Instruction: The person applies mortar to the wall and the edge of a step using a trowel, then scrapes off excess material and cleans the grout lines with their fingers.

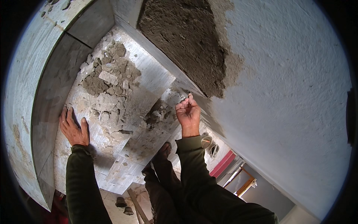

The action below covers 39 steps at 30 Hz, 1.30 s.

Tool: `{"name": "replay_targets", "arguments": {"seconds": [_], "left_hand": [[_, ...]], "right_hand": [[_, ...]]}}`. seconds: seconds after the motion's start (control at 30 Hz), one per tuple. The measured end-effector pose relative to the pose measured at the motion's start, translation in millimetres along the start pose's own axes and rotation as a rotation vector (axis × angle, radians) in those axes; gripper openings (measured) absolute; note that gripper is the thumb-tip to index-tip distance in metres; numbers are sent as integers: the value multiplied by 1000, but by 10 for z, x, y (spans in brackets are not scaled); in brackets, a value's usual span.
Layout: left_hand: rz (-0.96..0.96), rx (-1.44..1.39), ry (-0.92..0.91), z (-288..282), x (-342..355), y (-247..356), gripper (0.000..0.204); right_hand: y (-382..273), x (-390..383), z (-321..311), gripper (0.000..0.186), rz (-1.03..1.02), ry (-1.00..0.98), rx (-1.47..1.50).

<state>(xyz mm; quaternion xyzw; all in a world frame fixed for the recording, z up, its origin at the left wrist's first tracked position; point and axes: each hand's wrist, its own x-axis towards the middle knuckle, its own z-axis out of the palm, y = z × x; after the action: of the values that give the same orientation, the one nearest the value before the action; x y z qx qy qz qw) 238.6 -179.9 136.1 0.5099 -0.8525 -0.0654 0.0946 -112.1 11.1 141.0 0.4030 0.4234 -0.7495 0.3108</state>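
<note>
My left hand [74, 128] rests on the grey wood-look tiles [100, 158], its fingers spread, close to the upright tiles [48, 86] at the left. My right hand [188, 114] is turned palm up with fingers curled and tips pinched together. Those tips are at the tile skirting [158, 54] along the foot of the wall, just below the lower end of a rough grey-brown mortar patch [186, 41]. Whatever they pinch is too small to make out. Between and beyond my hands lies a heap of mortar rubble [125, 72] with broken pieces.
A pale plastered wall [283, 82] rises at the right. Smaller debris [156, 114] lies beside my right hand. Below are my legs [164, 186], sandals [210, 143], a wooden bar [138, 205] and two dark cup-shaped objects [121, 202]. A wooden frame [244, 184] stands farther right.
</note>
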Motion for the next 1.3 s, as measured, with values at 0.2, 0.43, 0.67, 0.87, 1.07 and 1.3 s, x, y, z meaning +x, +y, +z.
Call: {"name": "replay_targets", "arguments": {"seconds": [0.2,0.43,0.67,0.87,1.07,1.3], "left_hand": [[-2,-6,3,-1,-3,-2,57],[0,-5,3,-20,2,5,57],[-5,-8,4,-23,1,13,57],[-7,-17,-8,-27,20,25,57],[1,-4,-1,-21,7,6,57],[1,3,-2,-8,1,1,57]], "right_hand": [[-8,-66,41,8,-5,-8,-13],[-39,-66,14,4,-1,-17,-6],[-57,-157,51,6,2,-49,-12],[-95,-210,97,6,16,-1,2],[-123,-246,69,8,9,-37,6],[-156,-314,91,8,10,-29,-7]]}}
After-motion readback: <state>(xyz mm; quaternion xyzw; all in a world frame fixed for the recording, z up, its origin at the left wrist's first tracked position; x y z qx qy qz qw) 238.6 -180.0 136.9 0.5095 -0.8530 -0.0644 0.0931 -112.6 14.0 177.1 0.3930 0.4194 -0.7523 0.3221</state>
